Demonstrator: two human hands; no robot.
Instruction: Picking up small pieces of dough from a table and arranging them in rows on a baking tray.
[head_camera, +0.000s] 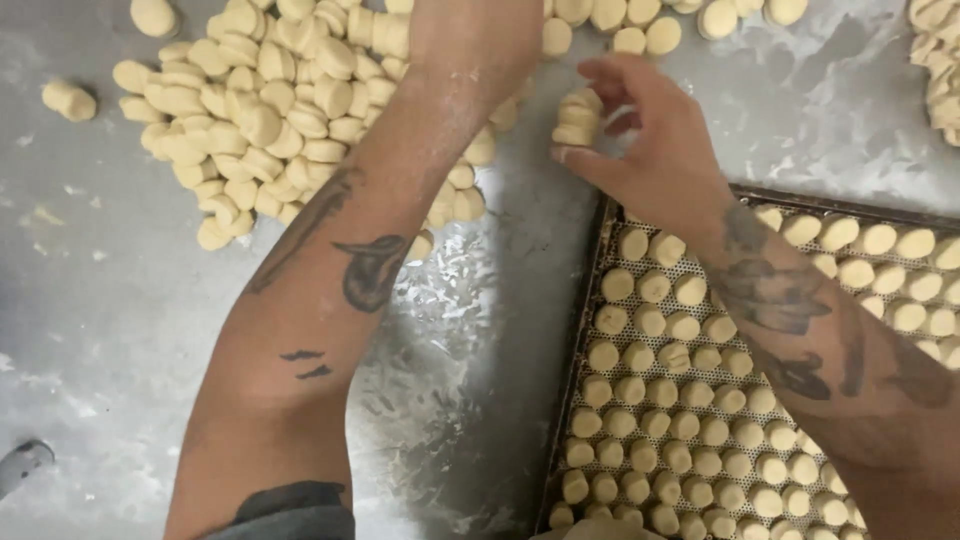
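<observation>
Right hand (650, 140), upper centre: fingers curled round small stack of dough rounds (577, 118), held just above floured steel table (120, 330). Left hand (470, 40) reaches into loose dough pile (270, 110), upper left; fingers cut off by frame edge, grip cannot tell. Perforated tray (585, 330), lower right: rows mostly filled. Large pile left untrayed.

A flour-dusted grey metal worktop (110, 330) fills the view.
</observation>
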